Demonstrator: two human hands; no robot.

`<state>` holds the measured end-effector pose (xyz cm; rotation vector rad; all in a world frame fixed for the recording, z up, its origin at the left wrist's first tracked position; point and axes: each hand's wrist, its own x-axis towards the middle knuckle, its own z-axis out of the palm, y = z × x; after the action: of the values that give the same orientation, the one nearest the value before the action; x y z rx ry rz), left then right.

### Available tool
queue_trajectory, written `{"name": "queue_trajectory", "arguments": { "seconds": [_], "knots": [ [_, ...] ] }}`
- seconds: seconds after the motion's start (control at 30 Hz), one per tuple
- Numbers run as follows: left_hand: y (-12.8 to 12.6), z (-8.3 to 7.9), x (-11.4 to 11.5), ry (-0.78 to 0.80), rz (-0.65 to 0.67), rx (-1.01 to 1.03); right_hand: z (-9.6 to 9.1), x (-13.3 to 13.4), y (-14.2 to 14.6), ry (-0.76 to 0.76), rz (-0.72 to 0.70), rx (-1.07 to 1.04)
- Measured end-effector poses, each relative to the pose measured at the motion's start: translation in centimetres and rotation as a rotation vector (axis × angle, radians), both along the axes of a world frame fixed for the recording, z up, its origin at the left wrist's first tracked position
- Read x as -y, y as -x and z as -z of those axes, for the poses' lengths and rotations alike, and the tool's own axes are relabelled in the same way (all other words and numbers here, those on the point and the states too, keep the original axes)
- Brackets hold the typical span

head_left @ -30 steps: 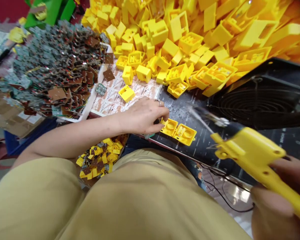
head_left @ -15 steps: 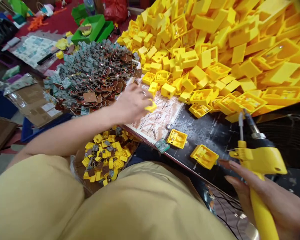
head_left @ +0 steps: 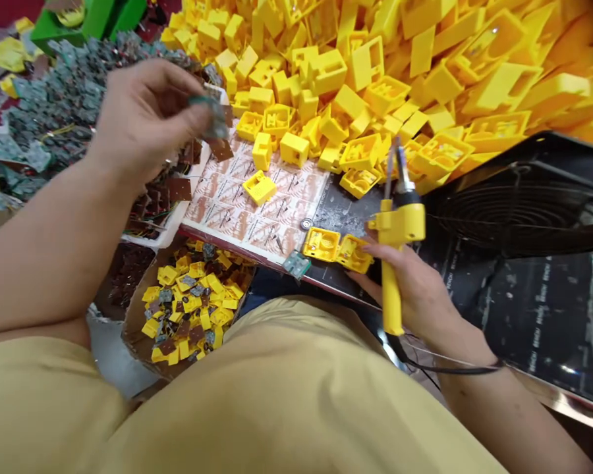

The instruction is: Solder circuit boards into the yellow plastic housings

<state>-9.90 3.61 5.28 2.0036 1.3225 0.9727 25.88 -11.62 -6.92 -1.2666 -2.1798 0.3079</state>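
Note:
My left hand [head_left: 148, 118] is raised at the near edge of the circuit-board heap, pinching a small green circuit board [head_left: 218, 120]. A yellow soldering gun [head_left: 400, 225] sits in my right hand [head_left: 422, 286], its tip pointing away from me. The thumb and fingers of that hand also grip the edge of an open yellow plastic case [head_left: 354, 255]. Touching this case on its left is a second yellow case [head_left: 321, 243], cavity up. Beside it, a green circuit board [head_left: 296, 264] overhangs the bench edge. One yellow case [head_left: 259, 188] lies alone on the printed sheet [head_left: 217, 210].
Yellow cases [head_left: 346, 72] form a large pile across the back. Circuit boards with wires [head_left: 54, 112] are heaped at left. Below the bench stands a carton [head_left: 128, 329] of yellow cases and boards. A black fan [head_left: 524, 204] is at right, with a cable by my right wrist.
My left hand has left the yellow case on the sheet and moved left, now holding a circuit board. My right hand has brought its yellow case left against the other one.

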Motion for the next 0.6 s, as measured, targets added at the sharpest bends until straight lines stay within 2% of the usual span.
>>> {"name": "queue_trajectory", "arguments": {
  "seconds": [0.07, 0.13, 0.23, 0.33, 0.43, 0.53, 0.6],
  "knots": [
    [-2.7, -0.2, 1.1, 0.142, 0.217, -0.121, -0.8, -0.5, 0.8, -0.048, -0.033, -0.051],
    [-5.4, 0.2, 1.8, 0.104, 0.385, -0.304, -1.7, -0.8, 1.4, -0.076, -0.012, -0.131],
    [-8.9, 1.7, 2.2, 0.020, 0.487, -0.393, -2.7, -0.8, 2.3, -0.107, 0.024, -0.264],
    [-11.7, 3.5, 2.5, 0.125, 0.551, -0.266, -2.9, -1.0, 3.4, -0.147, 0.063, -0.333],
    [-13.1, 5.1, 3.1, 0.294, 0.648, -0.114, -2.8, -1.3, 4.2, -0.141, 0.120, -0.349],
    [-12.8, 5.9, 3.4, 0.460, 0.691, 0.027, -2.7, -1.6, 4.5, -0.097, 0.145, -0.351],
    [-11.8, 6.2, 3.5, 0.442, 0.614, 0.114, -2.5, -1.7, 4.4, -0.065, 0.150, -0.367]
  ]
}}
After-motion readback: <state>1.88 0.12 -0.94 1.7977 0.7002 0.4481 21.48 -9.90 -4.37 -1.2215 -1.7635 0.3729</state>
